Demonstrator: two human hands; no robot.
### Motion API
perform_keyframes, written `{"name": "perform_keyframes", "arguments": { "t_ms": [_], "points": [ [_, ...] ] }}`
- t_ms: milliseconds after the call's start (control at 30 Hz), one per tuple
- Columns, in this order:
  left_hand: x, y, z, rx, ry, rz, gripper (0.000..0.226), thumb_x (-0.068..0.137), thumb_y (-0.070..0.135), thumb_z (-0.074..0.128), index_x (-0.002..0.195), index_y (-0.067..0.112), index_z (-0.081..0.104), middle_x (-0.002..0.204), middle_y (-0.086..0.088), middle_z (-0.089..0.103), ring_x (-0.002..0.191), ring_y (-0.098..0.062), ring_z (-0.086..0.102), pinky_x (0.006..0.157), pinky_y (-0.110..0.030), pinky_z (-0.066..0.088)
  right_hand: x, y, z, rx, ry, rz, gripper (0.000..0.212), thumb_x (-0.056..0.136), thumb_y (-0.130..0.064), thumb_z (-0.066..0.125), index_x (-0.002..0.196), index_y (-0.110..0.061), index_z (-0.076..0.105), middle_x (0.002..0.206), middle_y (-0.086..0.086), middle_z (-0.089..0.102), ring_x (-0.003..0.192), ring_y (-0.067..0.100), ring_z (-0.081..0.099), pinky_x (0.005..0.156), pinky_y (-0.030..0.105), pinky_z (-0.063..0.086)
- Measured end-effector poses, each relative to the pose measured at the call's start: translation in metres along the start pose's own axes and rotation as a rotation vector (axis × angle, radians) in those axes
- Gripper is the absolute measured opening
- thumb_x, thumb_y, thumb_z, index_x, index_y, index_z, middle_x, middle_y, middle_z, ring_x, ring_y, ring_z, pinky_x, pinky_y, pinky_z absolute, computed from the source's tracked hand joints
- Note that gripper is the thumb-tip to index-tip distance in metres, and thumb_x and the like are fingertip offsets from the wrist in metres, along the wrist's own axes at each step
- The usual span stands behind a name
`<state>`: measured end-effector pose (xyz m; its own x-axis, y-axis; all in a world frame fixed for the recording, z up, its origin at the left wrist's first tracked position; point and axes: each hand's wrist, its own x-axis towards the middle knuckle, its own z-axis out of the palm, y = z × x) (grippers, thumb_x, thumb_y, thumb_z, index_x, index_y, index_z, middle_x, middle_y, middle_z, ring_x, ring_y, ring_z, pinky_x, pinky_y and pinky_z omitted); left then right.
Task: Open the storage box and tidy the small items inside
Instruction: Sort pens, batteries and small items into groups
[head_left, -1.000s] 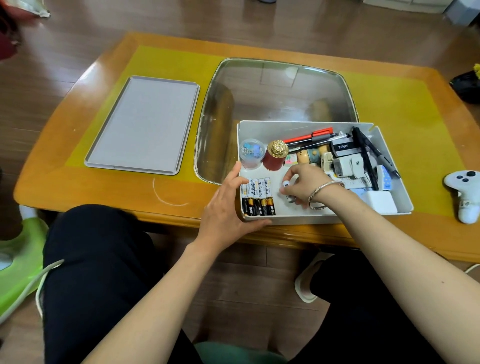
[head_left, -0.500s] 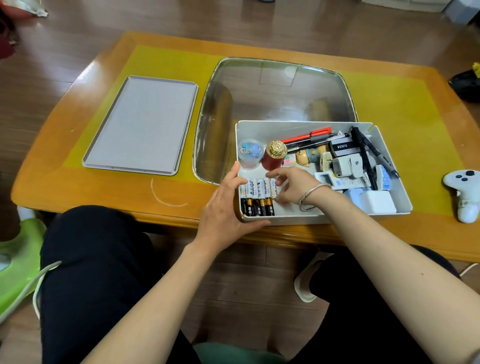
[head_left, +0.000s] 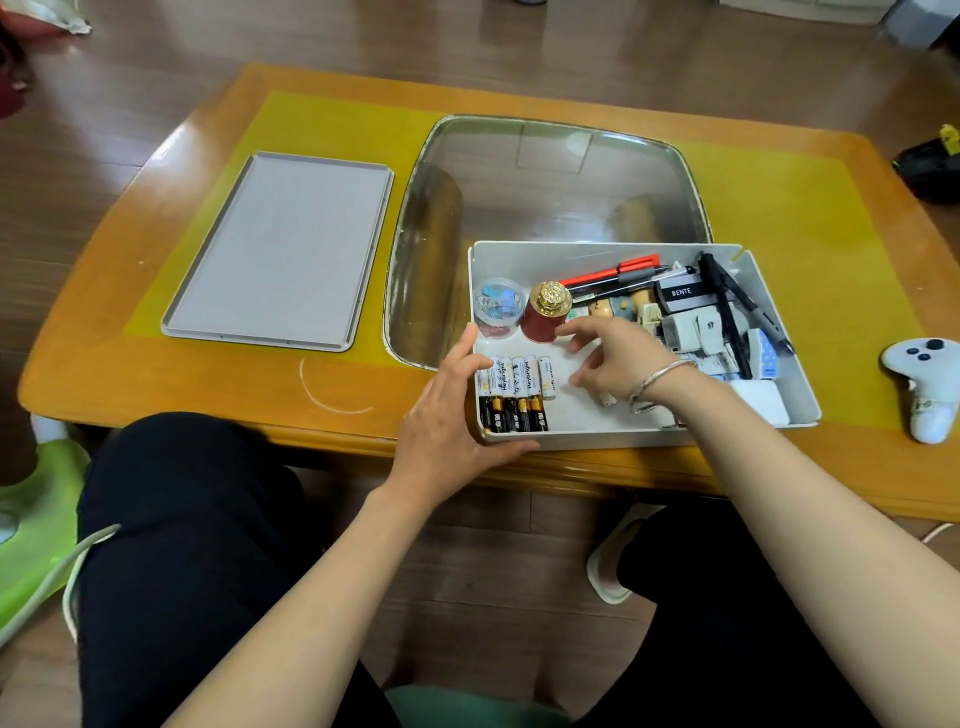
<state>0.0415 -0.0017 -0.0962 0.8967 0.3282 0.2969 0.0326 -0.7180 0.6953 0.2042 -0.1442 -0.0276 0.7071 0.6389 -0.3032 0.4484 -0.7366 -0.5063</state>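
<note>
An open white storage box stands at the table's near edge. My left hand grips its near left corner, thumb along the front wall. A row of batteries lies lined up in the box's near left part. My right hand hovers inside the box just right of the batteries, fingers spread and relaxed, holding nothing. Behind it stand a red jar with a gold lid and a clear round tub of clips. Pens, a black case and white parts fill the right side.
The box's grey lid lies flat on the table's left. A glass panel is set in the table behind the box. A white game controller lies at the right. My knees are below the table edge.
My right hand set a battery into the row on its right end, then let go and lifted away to the right with fingers open. My left hand stayed on the box corner.
</note>
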Motion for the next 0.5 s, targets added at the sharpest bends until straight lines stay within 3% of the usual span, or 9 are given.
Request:
{"name": "perform_keyframes", "arguments": {
  "t_ms": [167,233,367,500],
  "points": [
    [0.000,0.000,-0.001,-0.013,0.000,0.003,0.083,0.058,0.066,0.072,0.123,0.031,0.034,0.156,0.012,0.019,0.134,-0.016,0.038,0.090,-0.027,0.042,-0.021,0.024,-0.039,0.050,0.227,0.102,0.026,0.082,0.002,0.063,0.105,-0.009,0.067,0.088,0.004,0.064,0.076,0.015,0.056,0.069,0.023,0.049],
    [0.000,0.000,-0.001,-0.016,0.002,0.003,0.083,0.058,0.066,0.071,0.123,0.030,0.035,0.157,0.011,0.019,0.134,-0.016,0.039,0.090,-0.028,0.043,-0.029,0.031,-0.043,0.027,0.253,0.135,0.022,0.082,0.005,0.059,0.099,-0.006,0.068,0.089,0.009,0.067,0.080,0.018,0.060,0.078,0.025,0.049],
    [0.000,0.001,-0.001,-0.021,0.003,0.013,0.083,0.058,0.068,0.070,0.123,0.029,0.036,0.156,0.015,0.018,0.134,-0.016,0.039,0.090,-0.029,0.044,-0.047,0.039,-0.042,-0.085,0.096,0.216,0.020,0.086,0.000,0.056,0.096,-0.009,0.071,0.100,0.010,0.070,0.099,0.024,0.063,0.097,0.031,0.045],
    [0.000,0.000,-0.001,-0.017,-0.004,0.008,0.084,0.058,0.071,0.067,0.124,0.029,0.037,0.156,0.013,0.018,0.134,-0.017,0.039,0.091,-0.032,0.046,-0.056,0.040,-0.042,-0.228,-0.060,0.284,0.031,0.088,0.000,0.050,0.105,-0.016,0.070,0.112,0.006,0.067,0.109,0.023,0.060,0.092,0.022,0.041]
  ]
}}
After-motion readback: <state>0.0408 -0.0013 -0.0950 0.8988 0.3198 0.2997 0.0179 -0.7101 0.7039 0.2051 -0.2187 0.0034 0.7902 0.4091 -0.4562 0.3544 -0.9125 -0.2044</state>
